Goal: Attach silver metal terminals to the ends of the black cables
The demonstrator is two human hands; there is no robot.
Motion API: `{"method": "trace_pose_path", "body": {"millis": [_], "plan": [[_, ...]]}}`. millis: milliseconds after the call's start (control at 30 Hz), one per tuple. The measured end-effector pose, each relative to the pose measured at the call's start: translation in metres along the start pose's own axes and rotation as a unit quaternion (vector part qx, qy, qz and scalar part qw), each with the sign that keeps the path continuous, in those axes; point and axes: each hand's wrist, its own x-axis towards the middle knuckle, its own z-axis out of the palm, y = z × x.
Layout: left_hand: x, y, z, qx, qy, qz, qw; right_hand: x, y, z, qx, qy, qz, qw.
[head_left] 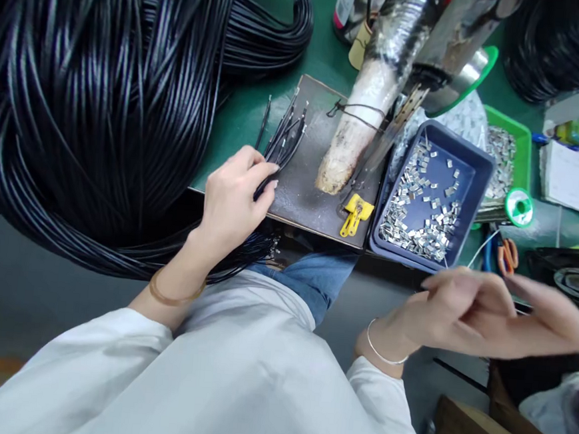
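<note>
My left hand (pixel 235 199) is closed at the left edge of a grey board, thumb and fingers pinched round black cables (pixel 286 136). Their stripped, silvery ends fan out beyond my fingertips over the board (pixel 301 201). Slightly blurred, my right hand (pixel 492 316) hangs in front of the table edge at the right, some fingers bent and others stretched out. I see nothing in it. Nearest to it is a dark blue tray (pixel 476 166) with many small metal clips (pixel 421 237). A yellow clamp-like piece (pixel 354 214) lies on the board between the hands.
A large heap of black cables (pixel 103 95) covers the left side. A plastic-wrapped tube (pixel 360 122) slants down over the board. Behind the blue tray stands a green tray (pixel 523 145) of metal parts. A wire spool (pixel 519 207) and orange-handled pliers (pixel 507 255) are at the right.
</note>
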Motion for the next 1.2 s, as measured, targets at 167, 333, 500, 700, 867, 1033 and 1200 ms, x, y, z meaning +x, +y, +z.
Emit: {"method": "trace_pose_path", "body": {"millis": [167, 333, 500, 700, 867, 1033, 1200], "plan": [[-0.027, -0.004, -0.004, -0.215, 0.057, -0.077, 0.972, 0.022, 0.044, -0.005, -0.107, -0.188, 0.055, 0.975], [-0.021, 0.003, -0.009, -0.430, 0.225, -0.094, 0.869, 0.048, 0.093, 0.003, -0.192, -0.222, -0.006, 0.956], [-0.017, 0.035, -0.006, -0.593, -0.104, -0.092, 0.793, 0.074, 0.109, 0.022, -0.165, -0.298, 0.005, 0.940], [-0.025, 0.057, 0.022, -0.658, -0.248, -0.203, 0.681, 0.080, 0.111, 0.029, -0.185, -0.335, 0.037, 0.923], [-0.031, 0.051, 0.030, -0.639, -0.216, -0.251, 0.694, 0.049, 0.067, 0.023, -0.117, -0.166, 0.025, 0.979], [-0.029, 0.052, 0.030, -0.608, -0.227, -0.244, 0.721, 0.015, 0.010, 0.018, 0.071, -0.157, 0.110, 0.979], [-0.023, 0.058, 0.031, -0.573, -0.179, -0.226, 0.767, -0.008, -0.008, 0.024, 0.153, -0.175, 0.128, 0.964]]}}
